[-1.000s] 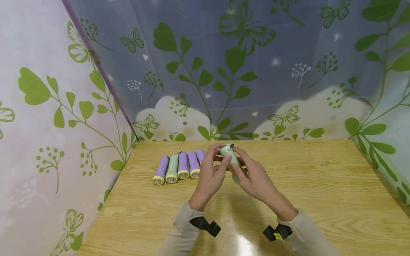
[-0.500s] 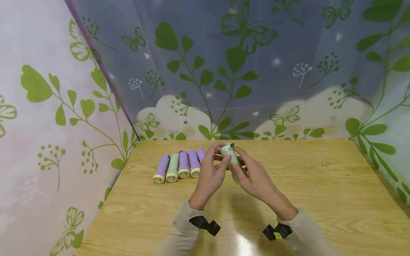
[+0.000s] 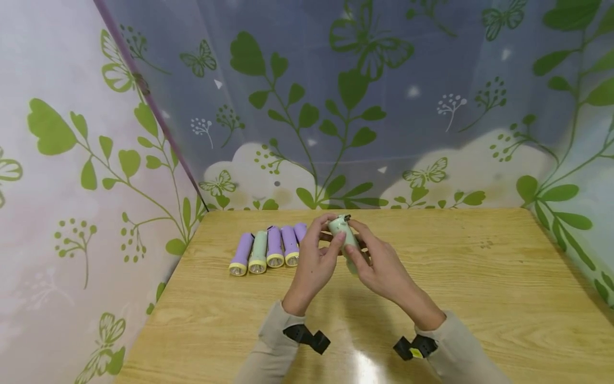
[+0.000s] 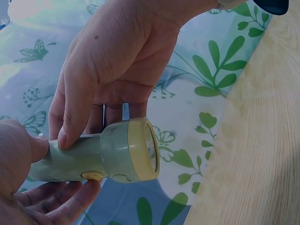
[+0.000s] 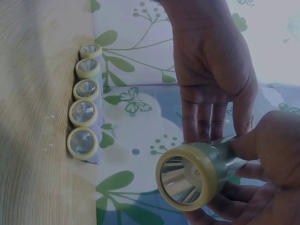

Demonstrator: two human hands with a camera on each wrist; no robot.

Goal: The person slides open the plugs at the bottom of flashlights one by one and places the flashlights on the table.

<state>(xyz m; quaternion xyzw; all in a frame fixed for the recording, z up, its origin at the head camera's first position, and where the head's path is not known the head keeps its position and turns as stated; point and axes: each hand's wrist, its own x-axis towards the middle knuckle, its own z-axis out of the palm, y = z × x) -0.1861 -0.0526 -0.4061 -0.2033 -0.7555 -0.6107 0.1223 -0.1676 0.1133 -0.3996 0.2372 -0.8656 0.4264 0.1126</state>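
Pale green cylindrical flashlight (image 4: 103, 154) with yellow rim (image 4: 138, 151) held above light wood-grain table (image 3: 479, 288). Left hand (image 3: 315, 262) and right hand (image 3: 385, 268) both grip it, fingers curled round body. At left, row of four purple flashlights (image 3: 275, 245) and one green flashlight (image 3: 259, 248), second from left, lenses (image 3: 237, 270) facing near side.

A row of five flashlights (image 3: 275, 244) lies on a wooden table (image 3: 479, 288) before a leaf-and-butterfly-printed backdrop (image 3: 408, 117).
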